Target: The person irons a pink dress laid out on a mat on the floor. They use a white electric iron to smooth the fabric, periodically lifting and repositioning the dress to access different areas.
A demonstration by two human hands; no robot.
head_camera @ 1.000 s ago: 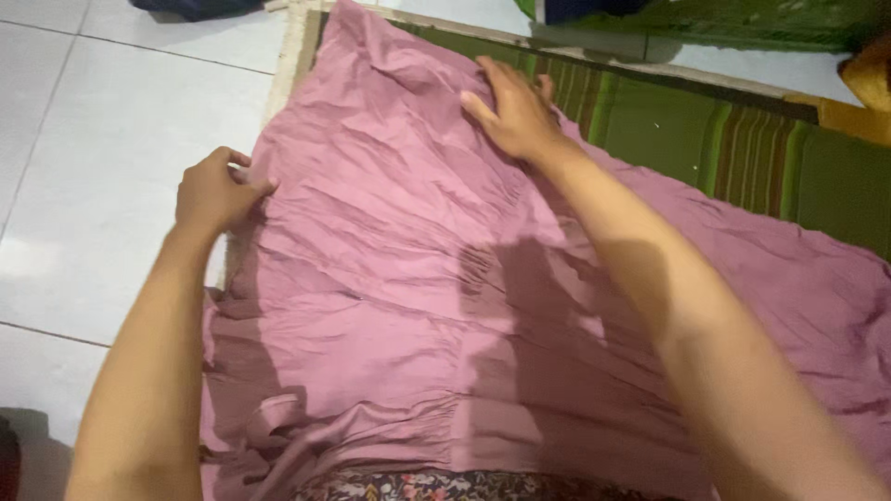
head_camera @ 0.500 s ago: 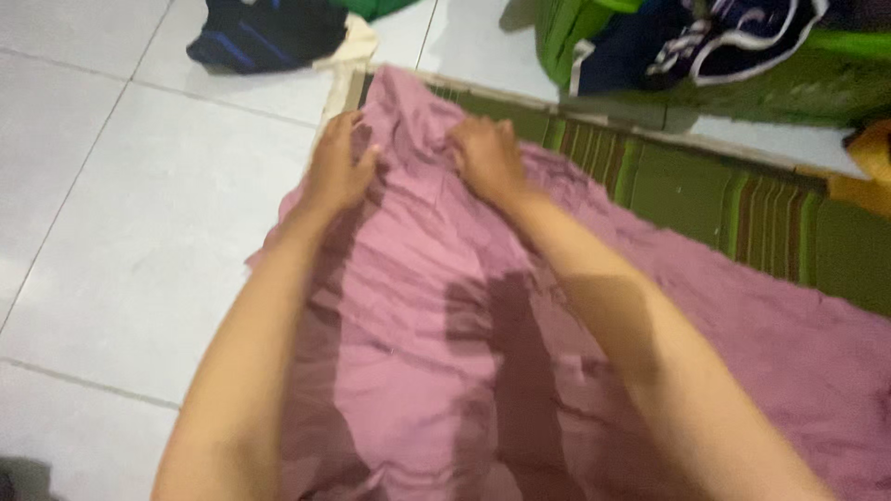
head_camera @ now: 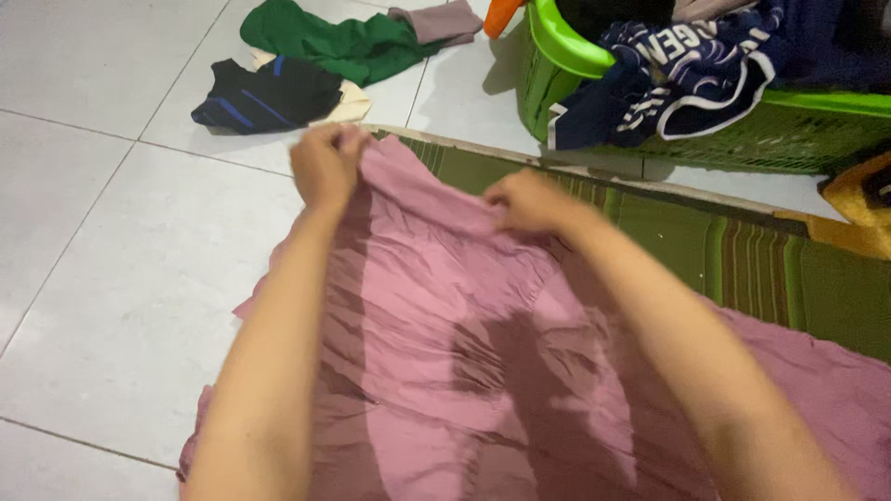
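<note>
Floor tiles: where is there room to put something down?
The white floor tiles are bare left of the pink cloth and below the dark striped garment. It is crowded up top: green garment, green laundry basket. Both the left hand and right hand grip the cloth's edge.

A green-striped mat [head_camera: 742, 246] lies on the pale tiled floor [head_camera: 93, 232]. Beyond its far edge stands a green plastic laundry basket [head_camera: 761, 130], heaped with dark blue clothes trimmed in white [head_camera: 687, 74]. To its left on the tiles lie a crumpled green garment [head_camera: 334, 42], a dark blue striped one [head_camera: 264, 93] and a mauve piece [head_camera: 436, 20]. A yellow cloth [head_camera: 854, 199] shows at the right edge.
</note>
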